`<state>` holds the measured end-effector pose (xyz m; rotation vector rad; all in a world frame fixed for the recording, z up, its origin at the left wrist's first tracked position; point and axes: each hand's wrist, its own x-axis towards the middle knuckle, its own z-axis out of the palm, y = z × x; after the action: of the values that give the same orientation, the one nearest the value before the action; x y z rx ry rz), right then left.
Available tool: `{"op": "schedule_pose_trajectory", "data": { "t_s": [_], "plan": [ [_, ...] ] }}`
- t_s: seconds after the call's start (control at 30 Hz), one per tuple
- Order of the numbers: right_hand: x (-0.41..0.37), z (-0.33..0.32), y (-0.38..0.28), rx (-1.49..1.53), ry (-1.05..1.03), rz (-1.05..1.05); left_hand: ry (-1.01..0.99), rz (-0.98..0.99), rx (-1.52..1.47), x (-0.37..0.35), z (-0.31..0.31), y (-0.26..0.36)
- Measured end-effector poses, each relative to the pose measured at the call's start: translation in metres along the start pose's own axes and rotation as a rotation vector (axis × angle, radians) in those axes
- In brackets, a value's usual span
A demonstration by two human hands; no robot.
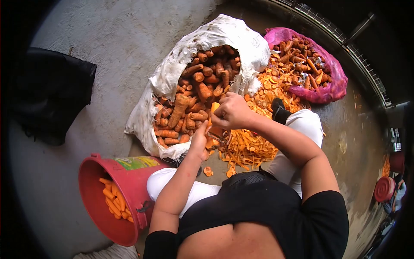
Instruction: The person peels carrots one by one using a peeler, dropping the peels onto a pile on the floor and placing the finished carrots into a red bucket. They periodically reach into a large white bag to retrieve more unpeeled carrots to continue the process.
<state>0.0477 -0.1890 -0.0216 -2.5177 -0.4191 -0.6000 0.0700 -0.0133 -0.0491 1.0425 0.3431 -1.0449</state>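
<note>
My left hand (199, 141) is closed around the lower part of a peeled carrot (214, 106), whose bright orange top shows between my hands. My right hand (233, 111) is closed close against the carrot, its fingers bent over whatever it grips. A thin, shiny blade-like piece (218, 136) shows below my right hand; its handle is hidden. Beyond my hands, an open white sack (248, 41) lies on its side, full of unpeeled carrots (177, 111). Orange peel strips (248, 149) and cut carrot ends pile up under my right forearm.
To the left, a tilted red bucket (88, 172) holds several peeled carrots (114, 196). A pink sack (340, 82) with carrots and scraps stands at the back right. Black material (51, 90) lies at far left. A metal grating (366, 71) runs along the right.
</note>
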Motion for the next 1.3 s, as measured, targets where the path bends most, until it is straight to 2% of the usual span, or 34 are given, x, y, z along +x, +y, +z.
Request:
{"op": "schedule_pose_trajectory", "data": {
  "t_s": [0.17,0.27,0.37,0.4,0.47,0.5,0.6,0.67,0.7,0.73,0.8,1.1,1.2,1.3],
  "plan": [
    [0.000,0.010,0.022,-0.042,0.078,0.035,-0.041,0.071,0.076,0.007,-0.005,-0.003],
    [0.005,-0.004,0.055,-0.087,0.043,0.378,-0.164,0.097,0.263,-0.007,0.000,-0.004],
    [0.004,-0.022,0.089,-0.546,-0.047,0.452,-0.243,0.029,0.236,-0.015,0.000,-0.007],
    [0.006,-0.031,0.092,-0.558,-0.117,0.640,-0.264,0.008,0.224,-0.017,-0.001,-0.007],
    [0.008,-0.041,0.090,-0.578,0.112,0.633,-0.283,-0.016,0.108,-0.017,-0.005,-0.004],
    [0.011,-0.044,0.087,-0.570,0.112,0.652,-0.271,-0.016,0.056,-0.017,-0.006,-0.001],
    [0.019,-0.039,0.060,-0.025,-0.067,0.836,-0.175,-0.016,-0.101,-0.001,-0.010,-0.001],
    [0.008,-0.012,0.046,0.087,0.035,0.564,-0.146,-0.033,-0.155,0.012,-0.018,-0.001],
    [0.007,-0.007,0.031,0.094,0.018,0.438,-0.197,-0.019,-0.146,0.014,-0.021,0.001],
    [0.006,-0.002,0.021,0.107,-0.032,0.355,-0.159,-0.031,-0.193,0.017,-0.022,0.000],
    [0.005,0.007,0.002,0.045,0.119,0.122,-0.087,-0.059,-0.283,0.024,-0.020,-0.003],
    [0.000,0.007,-0.006,-0.022,0.010,0.045,-0.092,-0.057,-0.291,0.029,-0.026,-0.013],
    [-0.003,0.015,0.001,0.049,0.111,0.063,-0.115,-0.044,-0.282,0.022,-0.019,-0.011],
    [-0.003,0.015,-0.002,0.147,0.112,0.105,-0.174,-0.036,-0.289,0.018,-0.019,-0.008]
  ]
}}
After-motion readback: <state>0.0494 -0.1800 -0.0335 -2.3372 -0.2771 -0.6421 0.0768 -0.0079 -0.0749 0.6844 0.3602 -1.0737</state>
